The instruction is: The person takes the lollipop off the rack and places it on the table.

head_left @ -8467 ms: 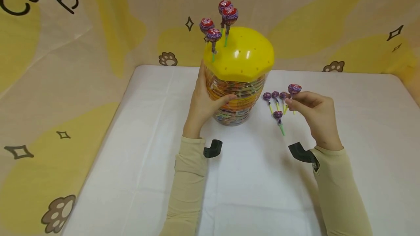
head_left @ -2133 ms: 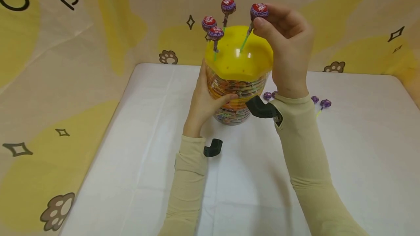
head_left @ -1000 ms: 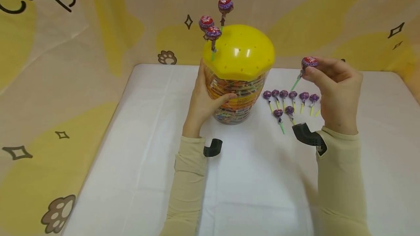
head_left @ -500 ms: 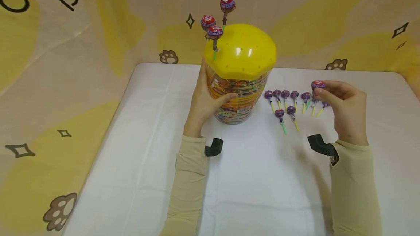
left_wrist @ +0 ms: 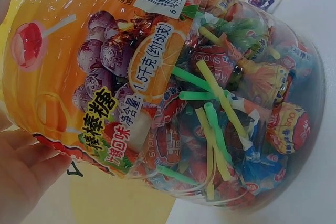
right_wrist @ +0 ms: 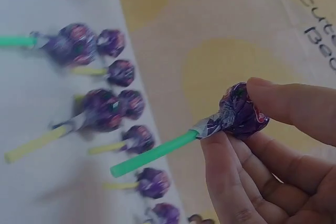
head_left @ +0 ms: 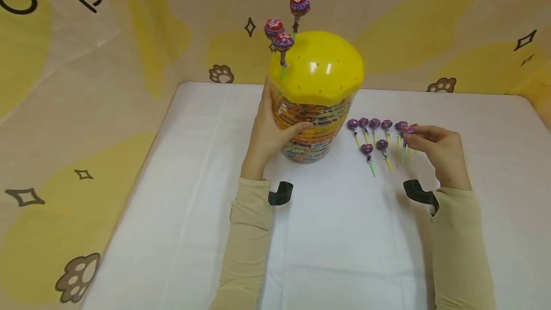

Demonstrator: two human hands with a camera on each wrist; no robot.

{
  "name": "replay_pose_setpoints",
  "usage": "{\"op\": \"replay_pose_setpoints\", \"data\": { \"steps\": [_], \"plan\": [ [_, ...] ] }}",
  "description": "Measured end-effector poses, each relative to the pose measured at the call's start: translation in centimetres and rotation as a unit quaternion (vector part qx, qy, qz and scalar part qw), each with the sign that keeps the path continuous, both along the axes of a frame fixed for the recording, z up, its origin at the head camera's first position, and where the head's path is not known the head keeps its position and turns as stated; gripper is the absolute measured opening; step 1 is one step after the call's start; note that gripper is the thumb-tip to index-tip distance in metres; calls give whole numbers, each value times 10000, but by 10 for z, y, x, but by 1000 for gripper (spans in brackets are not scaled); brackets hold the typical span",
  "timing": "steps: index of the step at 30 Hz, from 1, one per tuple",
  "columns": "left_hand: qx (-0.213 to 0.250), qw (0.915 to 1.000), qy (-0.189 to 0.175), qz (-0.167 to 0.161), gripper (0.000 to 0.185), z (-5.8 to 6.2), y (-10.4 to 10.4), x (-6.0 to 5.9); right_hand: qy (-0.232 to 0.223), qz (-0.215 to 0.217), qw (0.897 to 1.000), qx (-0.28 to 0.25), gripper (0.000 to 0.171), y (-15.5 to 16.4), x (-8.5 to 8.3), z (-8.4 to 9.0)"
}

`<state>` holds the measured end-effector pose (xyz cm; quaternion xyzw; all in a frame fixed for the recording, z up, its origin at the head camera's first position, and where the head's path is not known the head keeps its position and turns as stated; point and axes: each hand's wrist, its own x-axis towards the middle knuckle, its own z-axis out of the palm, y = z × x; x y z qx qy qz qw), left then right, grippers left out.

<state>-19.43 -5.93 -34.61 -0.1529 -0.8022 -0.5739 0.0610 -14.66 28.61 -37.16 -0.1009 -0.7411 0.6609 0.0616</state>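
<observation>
My left hand grips the side of a clear plastic jar full of wrapped lollipops, its thumb across the front. The jar tilts under a domed yellow lid dotted with small holes. Three lollipops stand in holes at the lid's left. In the left wrist view, my left fingers lie against the orange label. My right hand pinches a purple-wrapped lollipop by its head, low over the table; its green stick points down. Whether the stick touches the table I cannot tell.
Right of the jar, several purple lollipops lie in a row on the white table, heads toward the back. Two more, one nearer lollipop and its neighbour, form a front row. A patterned cloth backdrop stands behind.
My right hand has pulled a lollipop from the lid and carried it right and down to the rows. The lid holds fewer lollipops and the table more; my left hand stays on the jar.
</observation>
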Motion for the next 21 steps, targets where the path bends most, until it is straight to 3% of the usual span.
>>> {"op": "replay_pose_setpoints", "data": {
  "steps": [8,12,15,21],
  "plan": [
    [-21,10000,13,2,116,-1,0,-1,-589,9,9916,1151,4,8,-4,-20],
    [-50,10000,-29,50,117,0,-1,0,-629,-87,9917,1119,10,9,-6,-28],
    [-65,9999,-52,64,117,0,0,0,-699,-187,9873,1413,8,10,-8,-33],
    [-43,9999,-85,66,116,0,0,0,-1036,-188,9705,2169,47,8,-10,-40]
  ]
}}
